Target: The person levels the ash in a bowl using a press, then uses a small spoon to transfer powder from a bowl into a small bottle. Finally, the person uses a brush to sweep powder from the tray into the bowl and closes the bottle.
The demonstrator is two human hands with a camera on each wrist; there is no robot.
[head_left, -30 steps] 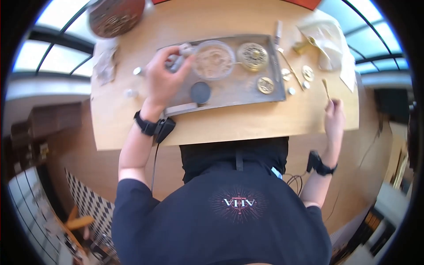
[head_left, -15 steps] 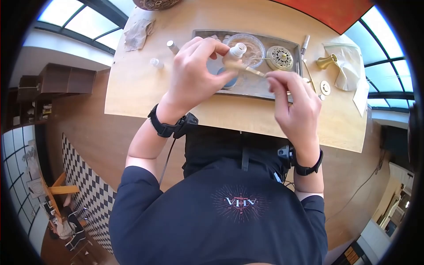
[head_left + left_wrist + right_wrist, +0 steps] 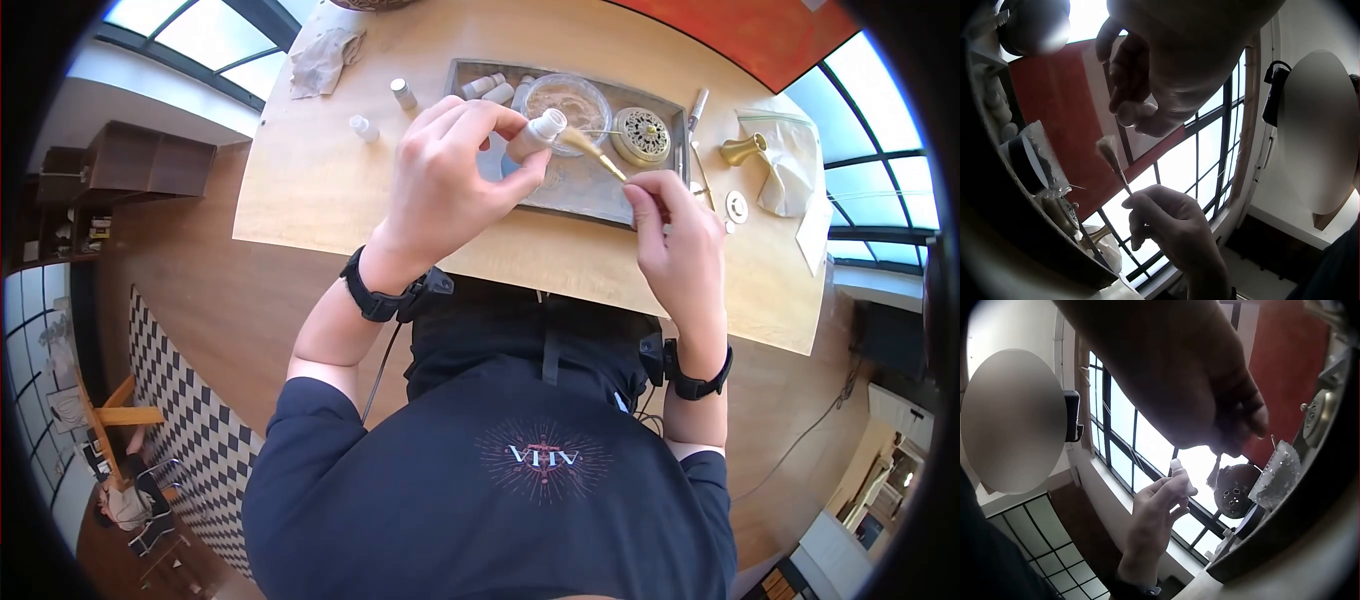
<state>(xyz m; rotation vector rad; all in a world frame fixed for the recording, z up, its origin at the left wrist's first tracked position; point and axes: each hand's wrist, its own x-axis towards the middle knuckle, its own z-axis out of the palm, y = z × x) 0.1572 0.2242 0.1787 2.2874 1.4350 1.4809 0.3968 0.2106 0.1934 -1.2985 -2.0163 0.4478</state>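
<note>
In the head view my left hand [image 3: 445,180] grips a small white bottle [image 3: 545,127], uncapped and tilted, its mouth facing right. My right hand [image 3: 680,240] pinches the thin handle of a brush [image 3: 598,158], whose bristles are beside the bottle's mouth; whether they touch it I cannot tell. The left wrist view shows the pale bristles of the brush [image 3: 1107,152] spread below the left hand [image 3: 1179,75], with the right hand [image 3: 1175,231] on its handle. Beneath the hands lies a grey tray [image 3: 590,203] with a clear bowl of powder [image 3: 568,100].
A pierced brass lid [image 3: 642,135] sits in the tray's right part, with several small bottles at its back left. Two small bottles [image 3: 403,93] stand left of the tray. To its right are a brass vase [image 3: 742,149], a cloth [image 3: 785,180] and a white-and-brass disc [image 3: 736,207].
The right hand has come from the table's right side to the left hand with the brush. The left hand has raised the bottle from the tray area. Lately both have barely shifted.
</note>
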